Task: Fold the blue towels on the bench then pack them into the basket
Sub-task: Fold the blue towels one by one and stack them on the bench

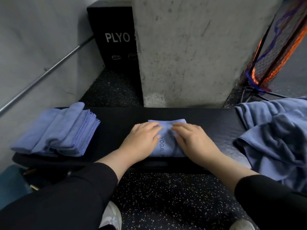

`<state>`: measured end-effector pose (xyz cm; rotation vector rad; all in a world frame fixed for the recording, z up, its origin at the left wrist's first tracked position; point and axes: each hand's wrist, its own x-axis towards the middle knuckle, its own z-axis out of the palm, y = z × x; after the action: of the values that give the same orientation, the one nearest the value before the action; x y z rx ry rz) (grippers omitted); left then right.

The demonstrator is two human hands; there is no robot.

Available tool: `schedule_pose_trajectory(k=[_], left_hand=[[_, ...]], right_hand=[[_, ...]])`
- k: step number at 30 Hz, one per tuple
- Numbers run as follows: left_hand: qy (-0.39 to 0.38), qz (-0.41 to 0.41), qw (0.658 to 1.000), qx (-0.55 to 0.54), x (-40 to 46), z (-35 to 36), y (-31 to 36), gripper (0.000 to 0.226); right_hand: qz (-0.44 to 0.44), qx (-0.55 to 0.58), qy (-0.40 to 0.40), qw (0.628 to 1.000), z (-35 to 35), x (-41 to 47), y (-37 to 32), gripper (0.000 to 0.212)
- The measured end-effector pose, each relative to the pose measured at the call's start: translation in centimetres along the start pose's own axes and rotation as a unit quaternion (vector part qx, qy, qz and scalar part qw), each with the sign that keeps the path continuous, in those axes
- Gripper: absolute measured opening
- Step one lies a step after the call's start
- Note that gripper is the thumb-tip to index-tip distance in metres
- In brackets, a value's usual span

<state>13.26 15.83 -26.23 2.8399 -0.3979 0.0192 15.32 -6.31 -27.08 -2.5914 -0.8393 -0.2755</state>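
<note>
Pressing down side by side, the left hand (pixel 143 137) and the right hand (pixel 193 141) lie flat with fingers straight on a small folded blue towel (pixel 167 145) in the middle of the black tabletop (pixel 116 128) — the fingertips nearly meet over its far half, and printed letters show between the wrists. To the left on the same tabletop sits a stack of folded towels (pixel 58 135), well apart from the hands, while a loose heap of unfolded towels (pixel 275 138) spills over the right end — a grey concrete pillar (pixel 191 52) and a black box marked PLYO (pixel 116 39) stand behind.
</note>
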Motion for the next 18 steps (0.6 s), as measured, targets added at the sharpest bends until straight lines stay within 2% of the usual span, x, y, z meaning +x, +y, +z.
schedule_pose_trajectory(k=[3,5,10,13,15,18], left_hand=[[-0.114,-0.005,0.993,0.036,-0.5,0.7,-0.3,0.059],[-0.152,-0.012,0.988,0.033,-0.8,0.9,-0.6,0.063],[-0.158,-0.031,0.987,0.021,-1.3,0.6,-1.4,0.069],[-0.149,-0.031,0.988,0.029,-1.3,0.7,-2.0,0.07],[-0.116,-0.016,0.992,0.052,-1.4,0.6,-2.2,0.069],[-0.031,0.034,0.998,0.047,-1.6,-0.2,-2.4,0.076]], right_hand=[[0.047,-0.015,-0.19,0.981,0.8,-1.1,0.3,0.074],[0.06,-0.021,-0.237,0.969,0.5,-1.2,1.0,0.085],[0.069,-0.029,-0.248,0.966,0.0,-1.0,1.5,0.082],[0.062,-0.004,-0.228,0.972,0.2,-1.2,1.9,0.087],[0.034,0.018,-0.178,0.983,0.0,-1.7,2.6,0.087],[-0.039,0.023,-0.12,0.992,-0.2,-2.8,3.6,0.074]])
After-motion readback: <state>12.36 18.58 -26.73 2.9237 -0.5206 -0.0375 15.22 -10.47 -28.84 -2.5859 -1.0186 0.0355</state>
